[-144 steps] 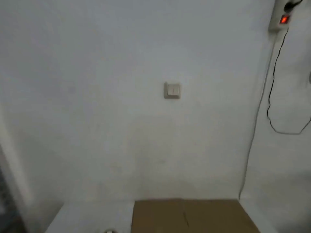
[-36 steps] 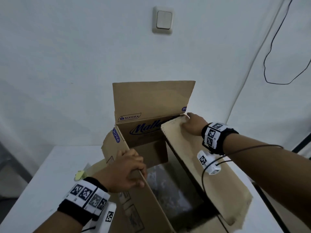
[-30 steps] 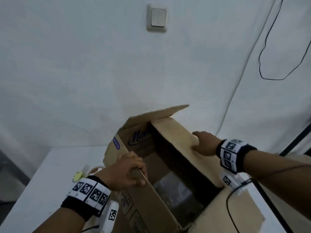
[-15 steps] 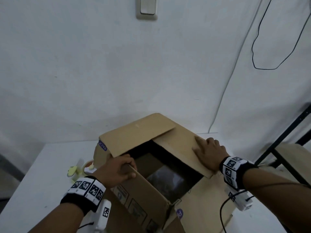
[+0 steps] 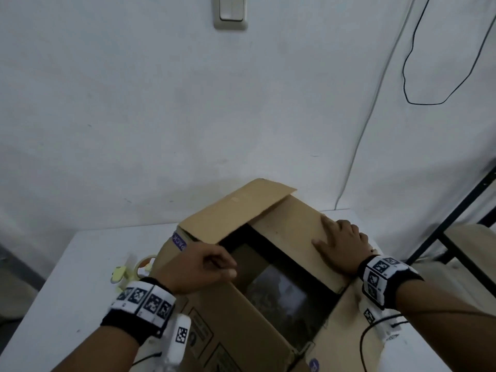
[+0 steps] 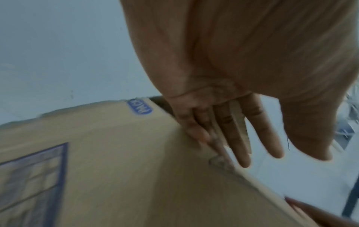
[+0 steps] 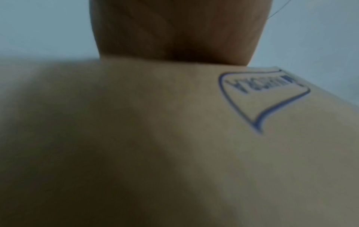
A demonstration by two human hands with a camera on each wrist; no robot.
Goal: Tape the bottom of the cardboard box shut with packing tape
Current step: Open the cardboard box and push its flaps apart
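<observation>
A brown cardboard box [image 5: 206, 334] stands on the white table [image 5: 67, 291] with its flaps upward and a dark opening [image 5: 281, 288] in the middle. The far flap [image 5: 236, 210] is folded down over the opening. My right hand [image 5: 341, 245] lies flat, fingers spread, pressing the right flap [image 5: 290, 229] down; in the right wrist view only the palm [image 7: 174, 30] and printed cardboard [image 7: 252, 95] show. My left hand [image 5: 204, 267] grips the upper edge of the left flap [image 5: 255, 312], which still stands up at a slant; its fingers [image 6: 229, 133] reach over the edge. A tape roll [image 5: 146, 263] lies left of the box.
A pale yellow object [image 5: 118, 275] lies beside the tape roll. The white wall stands close behind the box, with a light switch [image 5: 230, 12] and a hanging cable [image 5: 357, 146]. A black metal frame [image 5: 461, 218] stands at the table's right end.
The far flap has dropped from upright to folded over the opening. My right hand has pushed the right flap down flat. My left hand has kept hold of the left flap.
</observation>
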